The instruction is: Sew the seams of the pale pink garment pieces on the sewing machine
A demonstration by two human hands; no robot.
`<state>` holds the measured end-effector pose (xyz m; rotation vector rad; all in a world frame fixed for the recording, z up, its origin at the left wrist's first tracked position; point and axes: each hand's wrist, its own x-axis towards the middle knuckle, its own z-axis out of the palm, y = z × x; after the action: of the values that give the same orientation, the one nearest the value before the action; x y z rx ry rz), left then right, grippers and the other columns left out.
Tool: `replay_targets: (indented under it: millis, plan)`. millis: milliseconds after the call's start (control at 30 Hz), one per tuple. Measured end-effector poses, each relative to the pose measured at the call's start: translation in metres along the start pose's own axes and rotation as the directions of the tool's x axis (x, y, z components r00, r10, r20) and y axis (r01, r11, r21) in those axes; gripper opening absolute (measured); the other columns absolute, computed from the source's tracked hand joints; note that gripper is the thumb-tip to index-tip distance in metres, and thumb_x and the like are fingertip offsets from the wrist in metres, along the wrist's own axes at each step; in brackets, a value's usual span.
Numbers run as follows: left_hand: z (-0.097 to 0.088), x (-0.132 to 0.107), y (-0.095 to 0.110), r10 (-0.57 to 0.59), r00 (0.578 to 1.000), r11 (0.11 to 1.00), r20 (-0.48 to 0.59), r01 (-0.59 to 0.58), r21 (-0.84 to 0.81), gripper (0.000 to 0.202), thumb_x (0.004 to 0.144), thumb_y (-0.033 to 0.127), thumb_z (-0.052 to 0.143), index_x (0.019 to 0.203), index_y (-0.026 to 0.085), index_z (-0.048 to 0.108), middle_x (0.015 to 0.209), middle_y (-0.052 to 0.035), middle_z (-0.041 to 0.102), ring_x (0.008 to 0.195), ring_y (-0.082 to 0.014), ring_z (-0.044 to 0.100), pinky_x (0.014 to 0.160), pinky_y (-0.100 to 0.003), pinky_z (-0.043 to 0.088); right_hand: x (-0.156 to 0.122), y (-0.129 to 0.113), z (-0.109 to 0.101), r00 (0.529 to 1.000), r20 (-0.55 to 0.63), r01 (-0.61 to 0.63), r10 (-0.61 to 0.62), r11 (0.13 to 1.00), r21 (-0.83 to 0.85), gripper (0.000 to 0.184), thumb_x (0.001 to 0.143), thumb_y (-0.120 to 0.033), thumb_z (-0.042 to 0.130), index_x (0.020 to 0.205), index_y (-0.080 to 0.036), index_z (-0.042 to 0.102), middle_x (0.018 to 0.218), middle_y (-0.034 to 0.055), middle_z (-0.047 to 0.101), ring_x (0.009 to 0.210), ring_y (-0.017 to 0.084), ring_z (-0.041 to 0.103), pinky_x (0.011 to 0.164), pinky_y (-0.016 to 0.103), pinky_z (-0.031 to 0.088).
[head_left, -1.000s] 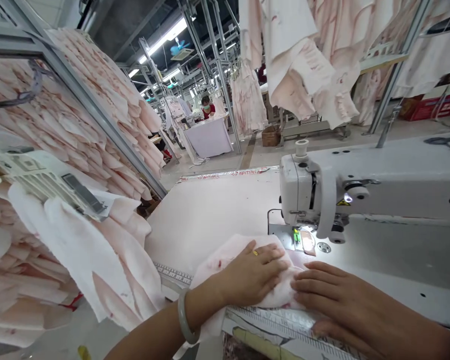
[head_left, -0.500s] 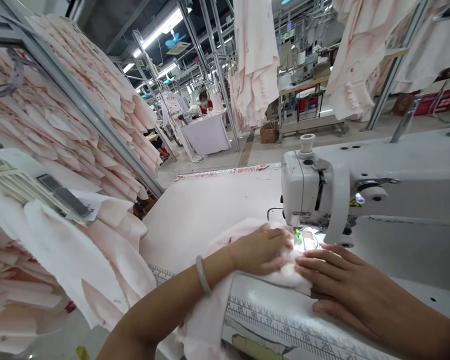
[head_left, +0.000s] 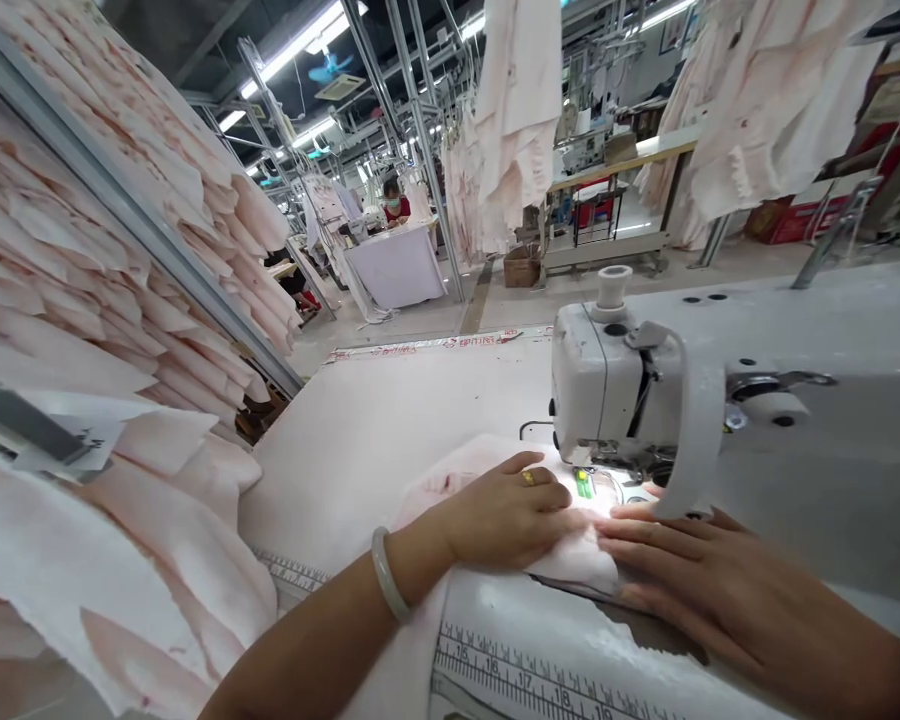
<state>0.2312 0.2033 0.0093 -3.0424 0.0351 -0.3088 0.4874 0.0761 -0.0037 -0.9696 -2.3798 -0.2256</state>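
Note:
My left hand, with a ring and a pale bangle, has its fingers curled on a pale pink piece of fabric just left of the needle area. My right hand lies flat, fingers stretched out, its tips on the fabric edge close to the left fingertips. Above them stands a white sewing machine, its lamp lighting the fabric. A small green-yellow part shows by the presser foot. The needle itself cannot be made out. Some fabric hangs over the table's front edge below my left forearm.
A printed ruler strip runs along the front of the sewing table. Many pink garment pieces hang on a rack at left. More garments hang behind the table. A person sits at a far workstation.
The view has shifted and tilted slightly. My left hand's fingers are more curled on the fabric. The right hand is still flat, its fingertips partly behind the machine's guard.

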Motion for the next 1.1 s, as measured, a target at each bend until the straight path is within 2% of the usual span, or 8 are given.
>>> replay_targets:
  millis: [133,200,333,500,600,800,1033,1100]
  plan:
    - [-0.002,0.001,0.002,-0.022,0.999,0.999,0.039,0.020,0.040,0.025,0.109,0.017,0.052,0.122,0.014,0.073,0.114,-0.0082,0.077,0.110,-0.0218,0.071,0.130,-0.046,0.035,-0.002,0.002,0.000,1.000,-0.015,0.002,-0.003,0.999,-0.033,0.036,0.121,-0.034,0.041,0.116,-0.031,0.077,0.115,-0.0056,0.086,0.089,0.016,0.083,0.083,0.037,0.056]
    - [-0.002,0.001,0.003,-0.027,0.998,0.999,0.048,0.026,0.031,0.025,0.109,0.015,0.052,0.122,0.014,0.073,0.121,-0.0090,0.078,0.116,-0.0216,0.072,0.130,-0.046,0.036,-0.003,0.002,0.002,1.000,-0.020,-0.005,0.004,0.999,-0.037,0.034,0.121,-0.033,0.041,0.123,-0.030,0.075,0.115,-0.0050,0.086,0.088,0.015,0.082,0.084,0.037,0.056]
    - [-0.003,0.002,0.005,-0.056,0.995,0.998,0.082,0.059,-0.034,0.030,0.115,0.017,0.044,0.125,0.015,0.072,0.130,-0.0101,0.080,0.120,-0.0209,0.074,0.118,-0.040,0.048,-0.004,0.004,0.007,0.999,-0.034,0.004,-0.006,0.999,-0.049,0.032,0.120,-0.032,0.043,0.138,-0.027,0.069,0.114,-0.0011,0.086,0.080,0.018,0.081,0.089,0.039,0.056]
    - [-0.001,0.002,0.004,-0.065,0.995,0.993,0.071,0.072,-0.093,0.030,0.116,0.017,0.046,0.132,0.013,0.071,0.134,-0.0128,0.080,0.130,-0.0224,0.072,0.114,-0.038,0.055,-0.002,0.004,0.010,0.999,-0.034,0.029,-0.033,0.994,-0.110,0.033,0.122,-0.032,0.039,0.129,-0.028,0.071,0.114,-0.0007,0.086,0.076,0.020,0.080,0.088,0.042,0.054]
    - [0.002,0.002,0.003,-0.104,0.993,0.990,0.062,0.109,-0.087,0.030,0.116,0.016,0.048,0.136,0.010,0.069,0.137,-0.0144,0.079,0.133,-0.0228,0.072,0.115,-0.038,0.056,-0.003,0.004,0.010,0.999,-0.049,-0.007,0.000,0.989,-0.150,0.033,0.122,-0.035,0.038,0.128,-0.030,0.071,0.110,-0.0018,0.087,0.077,0.022,0.081,0.092,0.043,0.054]
    - [0.005,0.002,0.001,-0.160,0.983,0.982,0.087,0.168,-0.092,0.030,0.113,0.016,0.052,0.137,0.010,0.068,0.143,-0.0147,0.076,0.135,-0.0240,0.071,0.119,-0.038,0.055,-0.003,0.006,0.012,1.000,-0.007,-0.006,0.005,0.978,-0.211,0.044,0.125,-0.038,0.030,0.107,-0.029,0.069,0.107,-0.0032,0.087,0.071,0.018,0.081,0.090,0.043,0.055]
    - [0.006,0.003,0.003,-0.177,0.980,0.980,0.096,0.185,-0.077,0.027,0.109,0.013,0.055,0.132,0.012,0.069,0.144,-0.0146,0.075,0.132,-0.0242,0.072,0.119,-0.039,0.055,-0.005,0.009,0.010,0.999,0.016,-0.039,0.041,0.990,-0.137,0.040,0.123,-0.041,0.037,0.110,-0.029,0.073,0.120,-0.0005,0.085,0.081,0.019,0.082,0.092,0.043,0.054]
    - [0.007,0.003,0.004,-0.183,0.979,0.979,0.084,0.190,-0.076,0.027,0.109,0.012,0.053,0.131,0.011,0.069,0.142,-0.0144,0.076,0.129,-0.0243,0.073,0.118,-0.040,0.056,-0.005,0.010,0.010,0.998,0.016,-0.062,0.064,0.994,-0.095,0.036,0.122,-0.041,0.040,0.118,-0.029,0.074,0.122,0.0005,0.085,0.082,0.021,0.081,0.089,0.043,0.053]
